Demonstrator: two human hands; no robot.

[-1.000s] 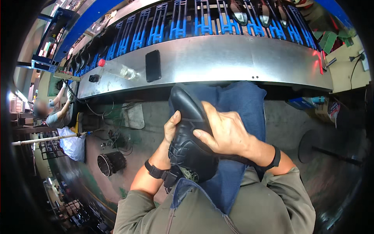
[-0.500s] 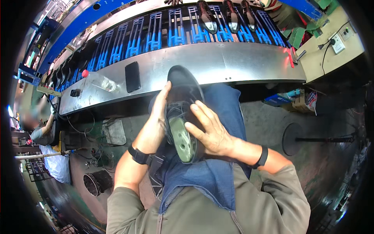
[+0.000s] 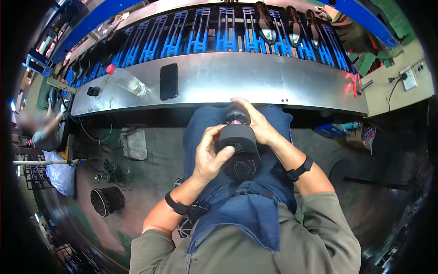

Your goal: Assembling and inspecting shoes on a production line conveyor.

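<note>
While the black shoe [image 3: 245, 157] sits between both hands above the lap, textured sole turned toward the wearer, its security depends on the grip. Left hand [image 3: 210, 153]: wrapped on the shoe's left side, thumb pressed against the sole. Right hand [image 3: 262, 128]: curled round the far end, beside a dark glossy rounded part [image 3: 237, 112]. Its fingertips are partly hidden; firmness there cannot be told, nor whether the rounded part belongs to the shoe.

Risk 1: shoe twisting loose. Probable cause: left thumb sliding off the sole with the right hold slack. Blue denim cloth [image 3: 200, 123] spread beneath might catch it, or let it roll toward the floor.

Risk 2, just beyond the hands: scuffing. Right fingertips are near the front edge of the metal ledge [image 3: 219, 75]; a forward swing could rub the upper on that rim.

Risk 3, on the ledge: phone [image 3: 169, 81] and red-capped bottle [image 3: 127, 81] lie to the left, apart from the hands. A wide elbow or careless set-down could knock either.

Farthest: dark shoes [image 3: 265, 27] on blue racks [image 3: 226, 39]. Low risk, barring a long reach.
</note>
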